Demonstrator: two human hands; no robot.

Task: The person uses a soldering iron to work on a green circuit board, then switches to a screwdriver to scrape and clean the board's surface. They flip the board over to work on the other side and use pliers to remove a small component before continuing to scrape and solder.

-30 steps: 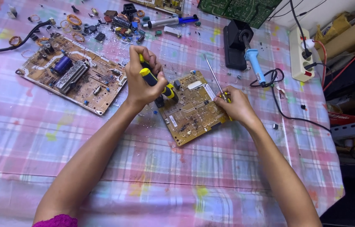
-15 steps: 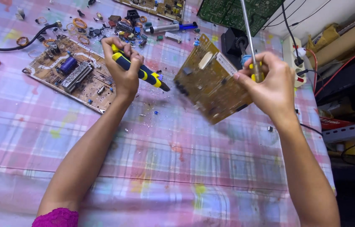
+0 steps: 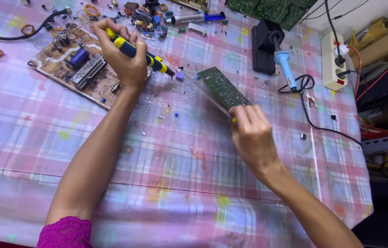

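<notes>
Left hand (image 3: 125, 59) up near the far left of the bench (image 3: 194, 193), fingers wrapped shut round a yellow-and-black screwdriver (image 3: 139, 53), tip pointing right and slightly down toward the middle of the cloth. Right hand (image 3: 253, 135) nearer the middle, fingers closed on the near corner of a green circuit board (image 3: 223, 87); a thin metal rod seems to be pinched in the same grip, but it is blurred and hard to tell.

Risks, as judged from here: the board is gripped by one corner only, so it could twist or slip out and drop among the loose bits. The screwdriver tip sits close to the board's far end; a slip could scratch its surface. The blue-handled soldering iron (image 3: 285, 69) rests in its black stand near the far right edge (cord trailing beside the right hand), easy to snag.

The board: small, rectangular, green solder side up, tilted, far end toward the screwdriver tip. A larger tan circuit board (image 3: 77, 69) lies flat under the left hand.
</notes>
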